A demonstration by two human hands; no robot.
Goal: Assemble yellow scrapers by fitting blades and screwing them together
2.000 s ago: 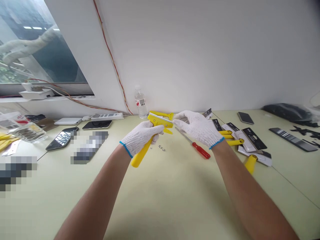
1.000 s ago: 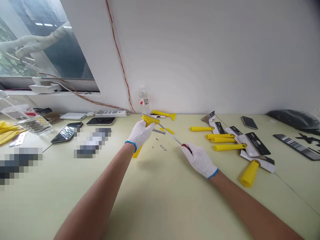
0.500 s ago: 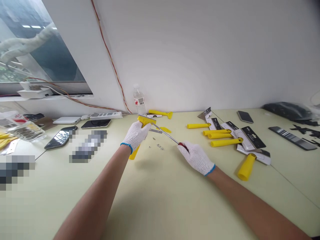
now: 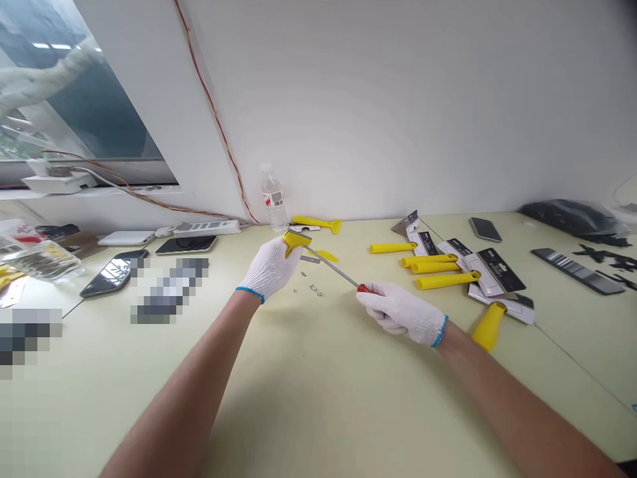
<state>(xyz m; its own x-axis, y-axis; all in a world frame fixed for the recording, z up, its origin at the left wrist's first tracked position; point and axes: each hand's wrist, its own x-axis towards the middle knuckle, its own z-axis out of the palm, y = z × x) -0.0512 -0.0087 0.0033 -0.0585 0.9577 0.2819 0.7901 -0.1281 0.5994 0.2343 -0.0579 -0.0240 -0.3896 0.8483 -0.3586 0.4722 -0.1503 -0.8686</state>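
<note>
My left hand (image 4: pixel 273 267), in a white knit glove with a blue cuff, is closed around a yellow scraper (image 4: pixel 297 240) whose head points up. The glove hides most of its handle. My gloved right hand (image 4: pixel 398 309) grips a red-handled screwdriver (image 4: pixel 336 268). The long shaft reaches up and left, its tip at the scraper's head; whether it touches a screw I cannot tell. Beneath the shaft lie a metal blade (image 4: pixel 310 259) and a yellow plastic piece (image 4: pixel 323 255). Several small screws (image 4: pixel 313 289) are scattered on the table between my hands.
Several yellow-handled scrapers (image 4: pixel 448 279) with carded blades lie at the right. Another yellow scraper (image 4: pixel 316 223) is by the wall beside a water bottle (image 4: pixel 274 199). Phones (image 4: pixel 113 273) and a power strip (image 4: pixel 206 228) are at the left; a dark flat bar (image 4: pixel 577 270) is far right.
My left hand has tilted the scraper, so its lower handle no longer shows. My right hand has rolled and shifted slightly right, with the screwdriver tip still at the scraper's head.
</note>
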